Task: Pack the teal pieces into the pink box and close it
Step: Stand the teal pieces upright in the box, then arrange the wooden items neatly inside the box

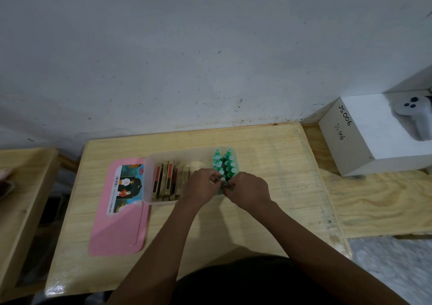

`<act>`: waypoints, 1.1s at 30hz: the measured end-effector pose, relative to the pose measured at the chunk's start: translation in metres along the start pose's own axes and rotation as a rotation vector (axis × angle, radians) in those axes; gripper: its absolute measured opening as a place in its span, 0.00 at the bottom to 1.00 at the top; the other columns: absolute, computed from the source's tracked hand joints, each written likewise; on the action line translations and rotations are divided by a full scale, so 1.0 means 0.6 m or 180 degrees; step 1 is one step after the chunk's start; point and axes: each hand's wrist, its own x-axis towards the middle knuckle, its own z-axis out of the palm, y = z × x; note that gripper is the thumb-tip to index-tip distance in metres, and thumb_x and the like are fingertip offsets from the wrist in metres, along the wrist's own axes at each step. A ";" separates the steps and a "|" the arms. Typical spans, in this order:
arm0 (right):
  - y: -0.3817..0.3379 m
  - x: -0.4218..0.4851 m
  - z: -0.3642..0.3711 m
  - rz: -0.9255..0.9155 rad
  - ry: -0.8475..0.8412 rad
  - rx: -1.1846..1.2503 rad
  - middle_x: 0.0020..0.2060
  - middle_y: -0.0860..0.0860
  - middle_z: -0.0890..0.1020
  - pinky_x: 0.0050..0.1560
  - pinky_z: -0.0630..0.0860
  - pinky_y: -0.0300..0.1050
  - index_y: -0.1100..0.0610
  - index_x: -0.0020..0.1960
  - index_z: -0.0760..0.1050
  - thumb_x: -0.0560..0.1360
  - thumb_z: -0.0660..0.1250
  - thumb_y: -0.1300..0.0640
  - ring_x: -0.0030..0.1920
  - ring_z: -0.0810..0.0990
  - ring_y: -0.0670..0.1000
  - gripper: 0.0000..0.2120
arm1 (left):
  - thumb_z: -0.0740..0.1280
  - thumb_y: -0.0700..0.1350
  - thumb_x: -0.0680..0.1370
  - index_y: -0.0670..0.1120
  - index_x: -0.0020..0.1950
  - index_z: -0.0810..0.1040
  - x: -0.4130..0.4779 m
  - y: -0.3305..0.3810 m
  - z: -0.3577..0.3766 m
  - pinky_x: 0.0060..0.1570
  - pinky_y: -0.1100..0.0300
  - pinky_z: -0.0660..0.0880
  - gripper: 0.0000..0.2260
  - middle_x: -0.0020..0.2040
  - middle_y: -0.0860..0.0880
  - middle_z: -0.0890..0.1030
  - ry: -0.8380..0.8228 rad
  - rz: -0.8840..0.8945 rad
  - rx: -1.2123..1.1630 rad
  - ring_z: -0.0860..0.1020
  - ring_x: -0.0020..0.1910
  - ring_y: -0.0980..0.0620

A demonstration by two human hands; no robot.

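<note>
Head view: packing step underway, box not closed yet. Left hand (pixel 203 184) & right hand (pixel 248 190) meet at the box's near-right end, both pinching one teal piece (pixel 222 181). Other teal pieces (pixel 225 163) stand in two rows inside the box (pixel 149 164), w/ gold-red blocks (pixel 168 180) alongside. Pink lid (pixel 119 231) lies flat just left of it. Next, prob: seat this piece upright at row end, then fetch the lid.

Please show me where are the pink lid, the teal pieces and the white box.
pink lid (pixel 117 232): head view, plain pink lower part.
teal pieces (pixel 230 166): head view, one upright piece, right row.
white box (pixel 378 136): head view, bare top face.
</note>
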 end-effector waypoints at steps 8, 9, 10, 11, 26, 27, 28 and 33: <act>-0.023 0.006 -0.001 0.0220 -0.0043 -0.0329 0.41 0.51 0.83 0.38 0.69 0.42 0.55 0.47 0.78 0.74 0.64 0.43 0.41 0.82 0.53 0.16 | 0.72 0.52 0.72 0.50 0.54 0.82 0.001 -0.002 -0.001 0.44 0.57 0.78 0.13 0.46 0.52 0.84 -0.0045 -0.0026 -0.0065 0.80 0.43 0.54; -0.025 0.006 -0.001 0.0202 -0.0046 -0.0355 0.41 0.51 0.83 0.38 0.68 0.42 0.56 0.47 0.77 0.74 0.64 0.44 0.41 0.82 0.53 0.15 | 0.72 0.52 0.72 0.50 0.54 0.82 0.001 -0.003 -0.001 0.45 0.55 0.79 0.13 0.46 0.51 0.84 -0.0057 -0.0030 -0.0092 0.81 0.43 0.54; -0.026 0.006 -0.002 0.0181 -0.0049 -0.0369 0.41 0.51 0.83 0.37 0.68 0.42 0.56 0.47 0.77 0.74 0.64 0.45 0.42 0.82 0.54 0.14 | 0.73 0.51 0.71 0.50 0.53 0.82 0.002 -0.005 0.000 0.46 0.54 0.79 0.12 0.46 0.51 0.84 -0.0068 -0.0034 -0.0128 0.81 0.43 0.54; -0.028 0.005 -0.002 0.0153 -0.0049 -0.0379 0.42 0.52 0.83 0.37 0.68 0.42 0.56 0.48 0.77 0.74 0.64 0.46 0.42 0.83 0.54 0.13 | 0.73 0.51 0.71 0.50 0.53 0.83 0.001 -0.007 -0.001 0.47 0.52 0.80 0.12 0.45 0.51 0.84 -0.0077 -0.0045 -0.0164 0.81 0.43 0.54; -0.032 0.003 0.010 -0.0007 0.0143 -0.0632 0.43 0.50 0.84 0.39 0.68 0.42 0.50 0.48 0.82 0.74 0.62 0.50 0.44 0.82 0.53 0.10 | 0.66 0.50 0.75 0.45 0.64 0.75 -0.058 -0.096 -0.089 0.63 0.47 0.68 0.18 0.66 0.42 0.73 0.1622 -0.0689 0.0694 0.69 0.65 0.42; -0.033 0.003 0.012 -0.0005 0.0141 -0.0633 0.43 0.50 0.84 0.39 0.69 0.42 0.50 0.49 0.81 0.74 0.62 0.50 0.44 0.82 0.53 0.11 | 0.66 0.48 0.76 0.45 0.67 0.72 -0.064 -0.104 -0.097 0.64 0.47 0.67 0.20 0.69 0.42 0.69 0.1633 -0.0904 0.0605 0.66 0.68 0.41; -0.035 0.002 0.013 -0.0005 0.0145 -0.0653 0.43 0.50 0.84 0.39 0.69 0.42 0.51 0.49 0.81 0.74 0.62 0.50 0.44 0.83 0.53 0.11 | 0.65 0.47 0.76 0.44 0.70 0.69 -0.068 -0.113 -0.103 0.64 0.46 0.68 0.22 0.70 0.41 0.68 0.1600 -0.1063 0.0462 0.66 0.68 0.40; -0.046 -0.003 0.007 0.0011 0.0194 -0.0806 0.42 0.49 0.83 0.40 0.69 0.43 0.51 0.48 0.81 0.73 0.62 0.49 0.44 0.81 0.53 0.12 | 0.61 0.40 0.79 0.40 0.70 0.69 -0.077 -0.146 -0.120 0.61 0.49 0.74 0.19 0.64 0.38 0.77 0.1532 -0.1104 -0.0479 0.76 0.61 0.41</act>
